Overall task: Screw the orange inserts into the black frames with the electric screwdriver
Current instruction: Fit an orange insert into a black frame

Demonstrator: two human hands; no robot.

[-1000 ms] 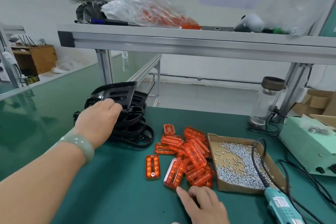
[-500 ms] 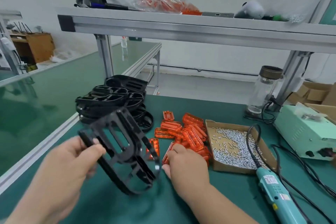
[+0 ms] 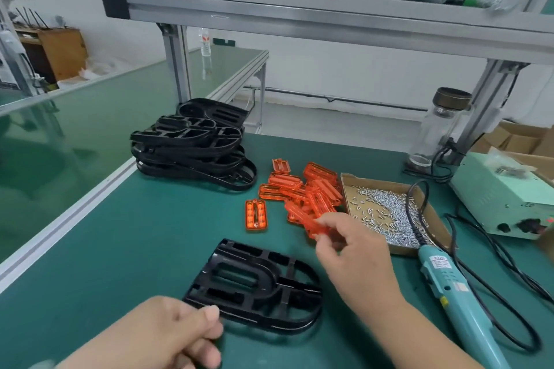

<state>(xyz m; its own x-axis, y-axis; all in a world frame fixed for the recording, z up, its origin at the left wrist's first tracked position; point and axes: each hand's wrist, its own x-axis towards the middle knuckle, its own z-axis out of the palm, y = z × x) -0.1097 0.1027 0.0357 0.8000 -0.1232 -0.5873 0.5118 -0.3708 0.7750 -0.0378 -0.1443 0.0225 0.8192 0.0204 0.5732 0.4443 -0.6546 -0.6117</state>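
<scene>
One black frame (image 3: 254, 281) lies flat on the green bench (image 3: 135, 234) in our head view. Our left hand (image 3: 168, 335) pinches its near edge, we judge to stop it sliding while a part goes in. Our right hand (image 3: 350, 252) pinches an orange insert (image 3: 314, 223) just above the loose pile of inserts (image 3: 302, 189), beside the cardboard tray of screws (image 3: 386, 213). The electric screwdriver (image 3: 455, 293) lies untouched at the right, its cord (image 3: 412, 210) looping over the tray, a likely snag. The stack of frames (image 3: 192, 147) sits well back. Open mat runs left to the aluminium edge (image 3: 60, 225), leaving room to turn the frame.
</scene>
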